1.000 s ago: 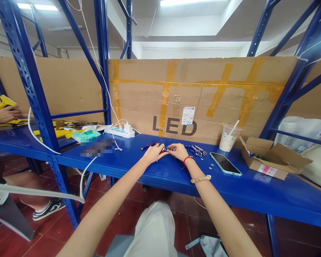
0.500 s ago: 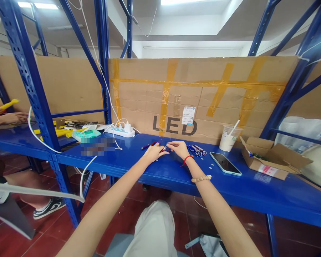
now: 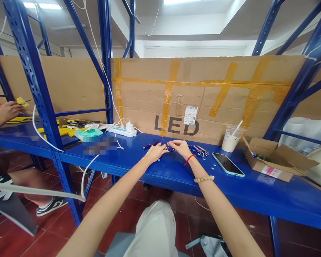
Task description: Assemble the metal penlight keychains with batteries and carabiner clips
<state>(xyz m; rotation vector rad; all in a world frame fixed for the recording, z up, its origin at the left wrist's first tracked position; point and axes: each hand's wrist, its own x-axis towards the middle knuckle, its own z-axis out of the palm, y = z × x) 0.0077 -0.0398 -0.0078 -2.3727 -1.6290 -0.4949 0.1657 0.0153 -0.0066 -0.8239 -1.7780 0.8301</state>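
Backed by a tan cardboard panel (image 3: 147, 96) printed LED and banded with yellow-brown tape, working bare-handed at a glossy blue metal workbench (image 3: 182, 175). Bending the fingers of the left hand (image 3: 154, 153) inward, closing the tips on a small shiny metal piece (image 3: 166, 146) near the bench's middle. Bringing the right hand (image 3: 179, 147) in from the other side, with thumb and fingertips nearly meeting just beside that piece; too small to make out whether gripping it as well. Lying just beyond the left fingers, a few slim red and dark blue pieces (image 3: 156, 143); spread beside the right hand, a loose cluster of blue and silvery metal pieces (image 3: 200, 150). Apparently partway through, judging by pieces lying on both sides and one being handled between; impossible to say which group is finished and which left to do. Resting farther right, a pale-cased smartphone (image 3: 228, 164), a clear plastic cup with a white straw (image 3: 231, 140) and a flap-topped brown cardboard box (image 3: 259, 167). Seen at far left, a co-worker's hand (image 3: 8, 111) beside a yellow item (image 3: 22, 102).
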